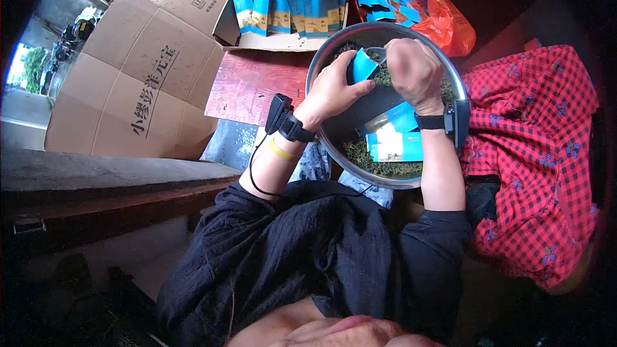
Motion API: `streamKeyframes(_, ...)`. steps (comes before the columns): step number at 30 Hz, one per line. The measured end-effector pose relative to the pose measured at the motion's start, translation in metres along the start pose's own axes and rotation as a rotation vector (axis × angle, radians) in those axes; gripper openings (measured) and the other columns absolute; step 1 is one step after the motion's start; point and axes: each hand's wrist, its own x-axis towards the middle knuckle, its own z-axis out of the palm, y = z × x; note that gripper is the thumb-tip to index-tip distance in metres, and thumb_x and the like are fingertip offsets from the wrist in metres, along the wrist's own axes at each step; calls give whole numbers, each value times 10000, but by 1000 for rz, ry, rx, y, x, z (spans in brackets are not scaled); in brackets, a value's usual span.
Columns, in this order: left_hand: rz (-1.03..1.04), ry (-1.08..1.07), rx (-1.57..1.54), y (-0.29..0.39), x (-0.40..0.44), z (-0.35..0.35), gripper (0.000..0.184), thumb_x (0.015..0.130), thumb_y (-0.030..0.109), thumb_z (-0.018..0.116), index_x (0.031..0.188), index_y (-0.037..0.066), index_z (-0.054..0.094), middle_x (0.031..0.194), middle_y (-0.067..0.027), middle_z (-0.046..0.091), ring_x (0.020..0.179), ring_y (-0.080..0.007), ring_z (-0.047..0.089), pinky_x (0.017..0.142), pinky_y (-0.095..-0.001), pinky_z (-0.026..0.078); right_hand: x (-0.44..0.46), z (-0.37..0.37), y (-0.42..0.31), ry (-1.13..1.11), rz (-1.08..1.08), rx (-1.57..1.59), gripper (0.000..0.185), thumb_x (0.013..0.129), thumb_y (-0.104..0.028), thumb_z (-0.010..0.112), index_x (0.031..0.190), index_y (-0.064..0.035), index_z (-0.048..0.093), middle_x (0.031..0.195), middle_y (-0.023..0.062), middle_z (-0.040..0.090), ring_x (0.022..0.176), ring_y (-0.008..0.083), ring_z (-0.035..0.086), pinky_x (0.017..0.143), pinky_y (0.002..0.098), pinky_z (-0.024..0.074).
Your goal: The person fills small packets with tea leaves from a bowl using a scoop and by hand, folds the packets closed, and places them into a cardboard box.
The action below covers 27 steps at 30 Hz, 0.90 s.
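My left hand [335,87] grips a blue packet [364,67] near the far rim of the basin [393,184]; my right hand [414,72] clenches an apparent scoop [380,55]. Judged partway: flat packets [403,146] lie nearer.

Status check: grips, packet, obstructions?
Left grip closed on blue packet. Right grip closed beside it; anything inside unclear. Loose packets lie with dried leaves in round metal basin, apparently not blocking.

Two hands [334,90] [413,72], one basin [379,28], one red bag [448,18], two wrist straps [297,130] [429,121] show.
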Motion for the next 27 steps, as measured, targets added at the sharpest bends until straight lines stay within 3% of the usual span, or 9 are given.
streamKeyframes(9, 16, -11, -31, 1, 0, -1, 686, 746, 274, 776, 1281, -38, 482, 1200, -237, 584, 1146, -305, 558, 970, -371, 428, -1, -1, 1, -6, 5, -71, 129, 902, -171, 579, 870, -54, 625, 772, 97, 645, 711, 290, 629, 648, 370, 482)
streamKeyframes(12, 16, 8, -11, 1, 0, 0, 683, 746, 276, 778, 1277, -37, 486, 1195, -231, 586, 1141, -299, 559, 971, -369, 427, -4, 3, 1, -27, 93, 44, 143, 904, -179, 581, 883, -45, 625, 785, 104, 650, 735, 298, 639, 665, 371, 491)
streamKeyframes(19, 11, 6, -11, -1, 1, 1, 679, 749, 274, 774, 1280, -37, 485, 1196, -230, 585, 1140, -296, 558, 978, -365, 422, -6, -2, 14, 34, 188, -85, 186, 932, -214, 556, 902, -46, 631, 832, 124, 664, 782, 306, 651, 681, 373, 499)
streamKeyframes(23, 33, 18, 25, -4, 1, 2, 683, 744, 278, 773, 1278, -39, 488, 1204, -234, 580, 1152, -303, 550, 984, -365, 417, -9, 0, 22, -83, 327, -102, 230, 933, -260, 548, 936, -46, 632, 858, 139, 664, 795, 318, 649, 699, 392, 499)
streamKeyframes(26, 26, 12, -8, -1, 1, 1, 685, 745, 285, 771, 1278, -39, 489, 1211, -239, 575, 1159, -309, 546, 987, -368, 415, -15, 4, 24, -433, 480, -119, 225, 900, -251, 589, 910, -31, 638, 909, 150, 659, 856, 321, 638, 754, 393, 493)
streamKeyframes(27, 26, 12, -9, -1, 1, 1, 685, 745, 285, 771, 1278, -39, 489, 1211, -239, 575, 1159, -309, 546, 987, -368, 415, -15, 6, 24, -433, 480, -120, 225, 900, -251, 589, 910, -31, 638, 909, 150, 659, 856, 321, 638, 754, 393, 493)
